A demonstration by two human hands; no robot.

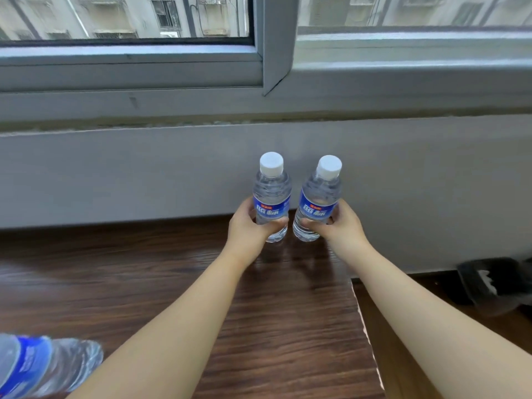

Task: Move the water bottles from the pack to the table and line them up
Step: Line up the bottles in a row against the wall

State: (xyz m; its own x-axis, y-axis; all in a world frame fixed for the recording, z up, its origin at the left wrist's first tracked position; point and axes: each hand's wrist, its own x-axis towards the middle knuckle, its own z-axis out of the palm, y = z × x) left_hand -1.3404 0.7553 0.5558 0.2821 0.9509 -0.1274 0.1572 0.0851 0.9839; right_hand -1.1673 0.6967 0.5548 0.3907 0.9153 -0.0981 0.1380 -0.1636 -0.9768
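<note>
Two water bottles are held side by side at frame centre, low over the far edge of the table (288,326); whether their bases touch the wood cannot be told; the left bottle (272,197) is wrapped low on its body by the left hand (249,223), the right bottle (318,200) likewise by the right hand (344,223), fingers curled round each; full, so weighty, thin-walled and squeezable, best gripped at the labelled waist; the pack (43,364) is glimpsed lower left, blurred; a window frame (270,53) is seen above.
</note>
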